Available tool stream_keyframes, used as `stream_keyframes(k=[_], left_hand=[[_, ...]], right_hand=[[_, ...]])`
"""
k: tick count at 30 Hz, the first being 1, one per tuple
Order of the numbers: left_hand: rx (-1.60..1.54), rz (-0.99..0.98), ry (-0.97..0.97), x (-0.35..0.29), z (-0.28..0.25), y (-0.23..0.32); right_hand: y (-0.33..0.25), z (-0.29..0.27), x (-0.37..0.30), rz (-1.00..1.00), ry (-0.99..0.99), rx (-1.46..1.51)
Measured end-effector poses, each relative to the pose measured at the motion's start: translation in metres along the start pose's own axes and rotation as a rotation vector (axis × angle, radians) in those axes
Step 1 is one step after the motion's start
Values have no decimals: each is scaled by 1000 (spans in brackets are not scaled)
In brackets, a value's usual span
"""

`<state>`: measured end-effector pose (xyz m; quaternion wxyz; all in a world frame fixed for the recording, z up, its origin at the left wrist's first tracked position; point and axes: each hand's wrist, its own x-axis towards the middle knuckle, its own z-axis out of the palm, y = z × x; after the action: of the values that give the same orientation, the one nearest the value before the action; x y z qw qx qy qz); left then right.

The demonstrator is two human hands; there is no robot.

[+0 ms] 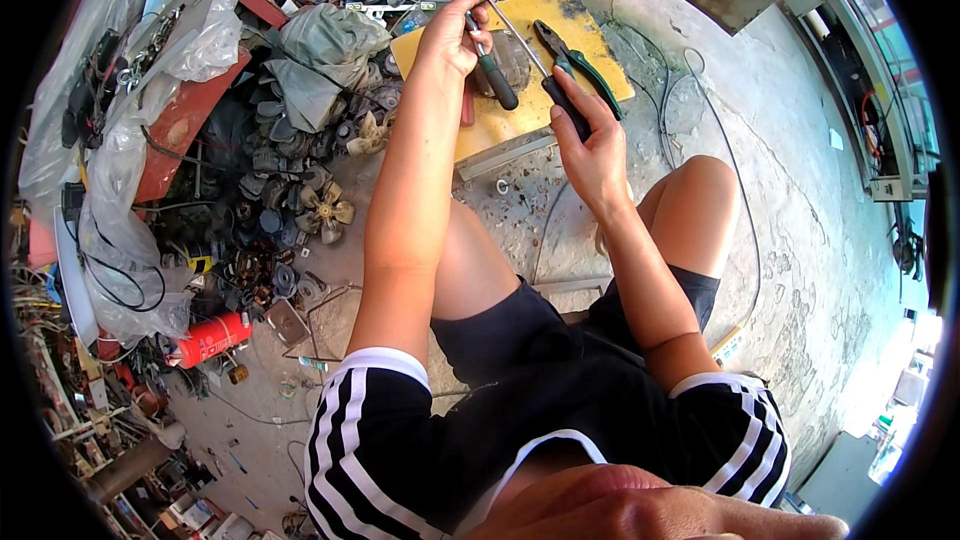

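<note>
long screwdriver (551, 87) slants above a yellow board (482, 140), its black end wrapped by the fingers of the right hand (594, 147); the left hand (450, 43) curls its fingers round a dark-handled tool (496, 83).

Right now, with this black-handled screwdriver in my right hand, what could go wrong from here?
The screwdriver in the grip of your right hand points up close to your left hand, so a slip might jab it. The pliers have their handles by the edge of the yellow board, so a bump could knock them off. A loose cable curves across the floor beside your right leg and may catch your foot if you stand.
</note>
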<state>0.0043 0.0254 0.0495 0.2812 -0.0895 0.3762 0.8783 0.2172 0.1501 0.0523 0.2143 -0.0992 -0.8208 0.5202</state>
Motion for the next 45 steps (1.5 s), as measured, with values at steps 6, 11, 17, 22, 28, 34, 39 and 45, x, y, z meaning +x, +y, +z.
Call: stream_keyframes(k=[6,11,17,22,28,34,39,45], left_hand=[[-8,0,-4,1,1,-2],[-2,-2,4,2,0,-1],[-10,-15,-10,3,1,-1],[80,36,4,-1,3,-1],[329,211,129,-6,12,-12],[434,285,117,-6,14,-19],[395,294,142,-12,16,-15],[383,275,120,-13,18,-15]], right_hand=[[9,5,0,26,33,183],[8,3,1,58,2,144],[7,2,1,78,-19,91],[1,-1,0,3,-12,-37],[-4,-1,-4,-52,4,-110],[4,7,-1,26,-28,81],[-15,-20,15,554,-321,923],[-17,-16,21,621,-394,1025]])
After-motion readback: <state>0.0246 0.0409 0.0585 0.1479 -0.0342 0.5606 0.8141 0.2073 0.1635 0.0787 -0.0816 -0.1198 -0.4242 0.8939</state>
